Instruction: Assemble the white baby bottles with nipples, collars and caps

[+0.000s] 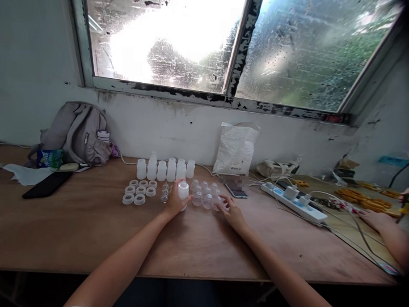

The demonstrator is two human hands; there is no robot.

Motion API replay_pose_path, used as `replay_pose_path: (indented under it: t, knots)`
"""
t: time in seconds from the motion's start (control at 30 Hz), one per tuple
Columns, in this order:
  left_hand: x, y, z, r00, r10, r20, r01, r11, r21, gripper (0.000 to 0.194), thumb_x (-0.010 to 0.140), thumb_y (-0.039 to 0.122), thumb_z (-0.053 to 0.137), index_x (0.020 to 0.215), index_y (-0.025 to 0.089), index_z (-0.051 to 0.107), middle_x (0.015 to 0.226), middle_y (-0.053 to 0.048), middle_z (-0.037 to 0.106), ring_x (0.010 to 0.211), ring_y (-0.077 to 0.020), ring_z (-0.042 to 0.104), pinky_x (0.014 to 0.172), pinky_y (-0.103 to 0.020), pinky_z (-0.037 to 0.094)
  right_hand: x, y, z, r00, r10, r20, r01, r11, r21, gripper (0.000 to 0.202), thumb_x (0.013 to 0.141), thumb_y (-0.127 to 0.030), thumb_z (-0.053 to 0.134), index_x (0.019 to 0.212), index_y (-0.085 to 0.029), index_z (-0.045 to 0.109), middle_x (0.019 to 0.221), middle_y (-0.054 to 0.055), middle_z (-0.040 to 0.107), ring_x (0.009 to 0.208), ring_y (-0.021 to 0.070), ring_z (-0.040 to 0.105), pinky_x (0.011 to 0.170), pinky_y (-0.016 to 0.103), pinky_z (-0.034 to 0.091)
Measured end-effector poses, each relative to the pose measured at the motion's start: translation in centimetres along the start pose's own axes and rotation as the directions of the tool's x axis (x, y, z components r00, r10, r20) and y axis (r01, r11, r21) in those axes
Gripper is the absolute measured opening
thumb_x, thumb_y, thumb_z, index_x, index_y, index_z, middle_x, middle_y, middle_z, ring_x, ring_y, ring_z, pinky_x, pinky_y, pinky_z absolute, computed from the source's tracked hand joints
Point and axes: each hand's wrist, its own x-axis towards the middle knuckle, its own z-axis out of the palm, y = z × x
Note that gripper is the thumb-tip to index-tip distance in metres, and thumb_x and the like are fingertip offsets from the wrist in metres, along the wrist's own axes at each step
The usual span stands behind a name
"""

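A small, milky-white translucent plastic bottle (183, 191) is in the left hand (174, 205), whose grip is closed around its side. It stands roughly upright in front of a row of similar frosted white bottles (162, 171) (the second from the left carries a clear, taller top), all on the long, brown wooden bench (114, 240). Whether its base meets the wood I cannot tell.

The right hand (233, 213) reaches the near right corner of a cluster of clear, dome-shaped plastic cups (207, 201). Its fingers are bent at the corner cup; I cannot tell if they pinch it or merely touch it.

Left of the held bottle lie small, clear, rounded pieces (164, 193), and beyond them a group of white, open plastic rings (139, 199). A dark-screened smartphone (237, 189) lies behind the right hand, near an upright, crinkled white plastic bag (236, 150) at the wall. Further right is a long white power strip (293, 203); past it shows a co-worker's hand (373, 219) near yellow-orange items (367, 203).
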Motion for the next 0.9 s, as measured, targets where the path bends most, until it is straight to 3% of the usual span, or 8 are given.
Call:
replay_pose_path:
  t: [0.1,0.2,0.33,0.47,0.57,0.67,0.73,0.9]
  knots:
    - [-0.3,0.3,0.1,1.0,-0.007,0.026,0.007,1.0,0.0,0.063,0.055,0.022,0.073,0.111,0.021,0.044,0.11,-0.009,0.052,0.105,-0.025,0.047,0.093,-0.036,0.03,0.2,0.1,-0.1,1.0,0.02,0.008,-0.02,1.0,0.017,0.05,0.071,-0.047,0.048,0.108,-0.014,0.052,0.077,0.006,0.054,0.057,0.016,0.052,0.061,0.033,0.045]
    - [-0.7,0.5,0.4,0.999,0.004,0.042,-0.004,1.0,-0.012,0.065,0.055,0.019,0.072,0.113,0.02,0.042,0.114,-0.009,0.049,0.106,-0.0238,0.046,0.093,-0.035,0.031,0.2,-0.7,-0.7,0.996,0.023,-0.092,-0.018,0.999,0.049,0.052,0.072,-0.049,0.047,0.109,-0.012,0.049,0.077,0.007,0.054,0.06,0.0172,0.053,0.06,0.033,0.045]
    - [-1.1,0.5,0.9,0.99,-0.1,0.096,0.109,0.989,-0.096,0.066,0.051,0.017,0.073,0.111,0.021,0.044,0.108,-0.008,0.053,0.1,-0.0243,0.05,0.09,-0.037,0.034,0.6,-5.0,-0.6,0.985,0.012,-0.17,0.026,0.975,0.221,0.041,0.077,-0.047,0.046,0.101,-0.015,0.051,0.078,0.007,0.058,0.068,0.0184,0.056,0.062,0.031,0.044]
    - [-0.9,0.4,1.0,0.945,-0.208,0.251,0.254,0.953,-0.167,0.059,0.044,0.012,0.075,0.099,0.019,0.055,0.096,-0.007,0.06,0.09,-0.0273,0.054,0.083,-0.039,0.04,2.2,-10.9,2.3,0.99,-0.143,0.004,0.128,0.902,0.412,0.042,0.069,-0.041,0.06,0.105,-0.02,0.053,0.093,0.006,0.062,0.086,0.021,0.058,0.074,0.033,0.044]
    - [-0.6,0.3,1.0,0.93,-0.228,0.29,0.288,0.94,-0.185,0.047,0.045,0.008,0.072,0.089,0.017,0.059,0.089,-0.007,0.062,0.083,-0.0262,0.056,0.076,-0.038,0.043,3.6,-13.4,4.8,0.988,-0.069,0.14,-0.014,0.855,0.519,0.028,0.063,-0.039,0.064,0.083,-0.02,0.062,0.079,0.003,0.066,0.077,0.0213,0.06,0.071,0.032,0.045]
    - [-0.3,0.1,1.0,0.913,-0.291,0.285,0.347,0.922,-0.17,0.022,0.047,0.007,0.066,0.066,0.015,0.059,0.064,-0.003,0.058,0.065,-0.0231,0.055,0.064,-0.038,0.044,4.2,-13.5,6.1,0.959,0.095,0.266,-0.258,0.672,0.694,0.019,0.059,-0.035,0.064,0.065,-0.017,0.062,0.064,0.002,0.065,0.063,0.0188,0.06,0.06,0.029,0.045]
    - [-0.3,0.1,1.0,0.899,-0.322,0.298,0.381,0.909,-0.167,0.014,0.048,0.006,0.063,0.056,0.015,0.055,0.055,0.0,0.053,0.057,-0.0198,0.052,0.057,-0.035,0.042,4.1,-13.1,6.3,0.932,0.131,0.337,-0.351,0.55,0.758,0.015,0.058,-0.031,0.062,0.059,-0.016,0.06,0.06,0.003,0.065,0.057,0.0172,0.059,0.055,0.027,0.045]
    - [-0.5,1.2,1.1,0.861,-0.35,0.368,0.437,0.88,-0.185,0.011,0.049,0.006,0.059,0.052,0.015,0.054,0.053,0.0,0.052,0.051,-0.0151,0.047,0.048,-0.029,0.034,3.7,-12.8,5.3,0.927,0.131,0.352,-0.37,0.47,0.801,0.015,0.056,-0.028,0.062,0.06,-0.014,0.062,0.062,0.005,0.066,0.059,0.0172,0.06,0.053,0.025,0.044]
